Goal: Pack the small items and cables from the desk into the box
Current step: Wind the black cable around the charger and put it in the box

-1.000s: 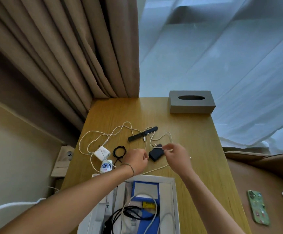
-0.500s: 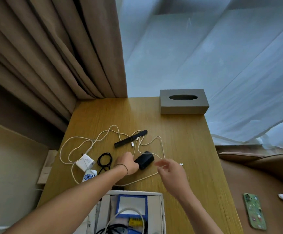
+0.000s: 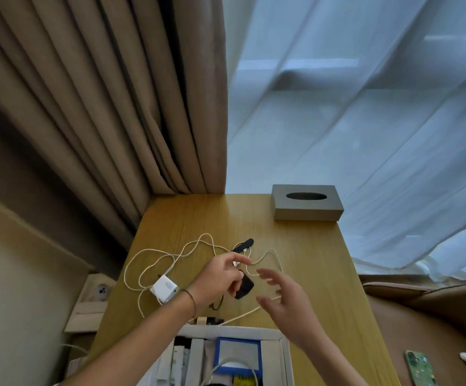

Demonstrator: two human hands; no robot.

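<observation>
My left hand [image 3: 220, 278] curls its fingers round a small black adapter [image 3: 245, 288] at the middle of the desk, its index finger stretched toward a plug of the white cable [image 3: 170, 254]. My right hand [image 3: 287, 302] hovers just right of the adapter with fingers spread, holding nothing. The cable lies in loose loops across the desk and runs to a white charger [image 3: 165, 288]. A black stick-shaped item [image 3: 243, 245] lies behind my left hand. The open white box [image 3: 283, 339] sits at the near edge with cables and a blue-framed card inside.
A grey tissue box [image 3: 307, 203] stands at the far right of the wooden desk [image 3: 309, 274]. A thin black cable [image 3: 218, 303] peeks out under my left wrist. A green phone [image 3: 421, 369] lies on the brown seat to the right. Curtains hang behind; a wall socket [image 3: 102, 289] sits at left.
My right hand let go of the white cable and opened with fingers spread. My left hand moved onto the black adapter and closed round it.
</observation>
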